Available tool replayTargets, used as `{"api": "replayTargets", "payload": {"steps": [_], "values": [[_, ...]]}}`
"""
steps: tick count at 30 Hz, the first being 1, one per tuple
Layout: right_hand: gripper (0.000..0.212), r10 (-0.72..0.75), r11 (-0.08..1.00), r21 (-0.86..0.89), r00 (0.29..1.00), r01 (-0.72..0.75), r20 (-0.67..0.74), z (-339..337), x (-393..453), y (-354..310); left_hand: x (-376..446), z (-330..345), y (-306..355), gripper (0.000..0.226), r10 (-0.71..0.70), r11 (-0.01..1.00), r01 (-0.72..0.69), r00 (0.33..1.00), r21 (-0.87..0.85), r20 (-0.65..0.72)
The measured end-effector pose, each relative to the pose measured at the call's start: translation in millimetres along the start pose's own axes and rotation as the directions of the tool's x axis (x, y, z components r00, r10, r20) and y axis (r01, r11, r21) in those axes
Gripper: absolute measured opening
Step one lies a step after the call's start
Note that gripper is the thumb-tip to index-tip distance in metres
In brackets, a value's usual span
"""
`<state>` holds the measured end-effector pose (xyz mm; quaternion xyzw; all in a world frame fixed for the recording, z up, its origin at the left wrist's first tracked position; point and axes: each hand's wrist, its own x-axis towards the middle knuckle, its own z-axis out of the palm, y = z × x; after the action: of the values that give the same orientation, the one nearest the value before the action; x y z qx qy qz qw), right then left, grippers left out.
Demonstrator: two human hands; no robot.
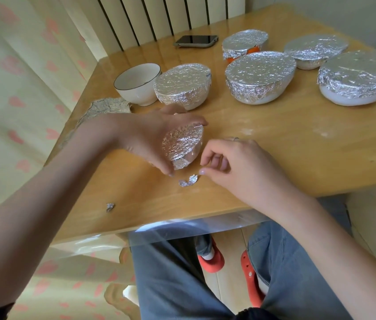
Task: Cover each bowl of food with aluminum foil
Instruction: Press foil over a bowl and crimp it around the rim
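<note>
**Small foil-covered bowl tipped in my left hand**

My left hand (150, 139) holds the small bowl (183, 146) near the front of the counter (274, 158). My fingers (166, 168) curl round its near side and my thumb lies over its far rim, so the grip is closed on the bowl. The bowl is tilted: its foil-covered mouth faces up and toward me, leaning left, while the bare base points down to the right, toward my other hand. A loose flap of foil hangs off its lower edge.

My right hand (226, 162) hovers just right of the bowl, apart from it, fingers loosely curled with forefinger and thumb close together; I see nothing between them. Just below those fingertips two small foil scraps (188, 181) lie on the counter, and another crumpled bit (110, 207) lies well to the left near the front edge.

Farther back, one uncovered white bowl (137, 83) stands upright, touching or just beside a foil-covered bowl (183, 85). Four more covered bowls sit to the right: a large one (259, 76), an orange one (244, 46) behind it, and two at the far right (315, 50) (362, 77). A spare foil sheet (106, 108) lies at the left edge, and a phone (196, 40) lies at the back.
</note>
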<state>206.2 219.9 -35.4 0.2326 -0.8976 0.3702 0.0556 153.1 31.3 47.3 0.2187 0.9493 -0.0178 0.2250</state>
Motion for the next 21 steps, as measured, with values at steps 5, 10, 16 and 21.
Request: {"api": "replayTargets", "payload": {"steps": [5, 10, 16, 21], "values": [[0.026, 0.028, 0.999, 0.020, 0.998, -0.027, -0.061, -2.9, -1.9, -1.5, 6.1, 8.7, 16.9, 0.118, -0.178, 0.979, 0.183, 0.982, 0.092, -0.058], [0.039, 0.042, 0.991, -0.128, 0.997, -0.050, -0.064, -4.3, 0.0, -9.1, 0.9, 4.1, 15.3, 0.140, -0.159, 0.982, 0.154, 0.987, 0.110, 0.031], [0.045, -0.024, 0.947, -0.314, 0.964, -0.063, -0.266, 15.0, -2.5, -15.1, 5.5, 13.4, 10.3, 0.121, 0.006, 0.999, -0.006, 1.000, -0.036, -0.004], [0.034, 0.018, 0.963, -0.259, 0.982, -0.068, -0.188, 8.3, -2.7, -18.3, 8.3, 14.3, 8.3, 0.120, 0.011, 0.999, -0.012, 1.000, -0.037, -0.025]]}}
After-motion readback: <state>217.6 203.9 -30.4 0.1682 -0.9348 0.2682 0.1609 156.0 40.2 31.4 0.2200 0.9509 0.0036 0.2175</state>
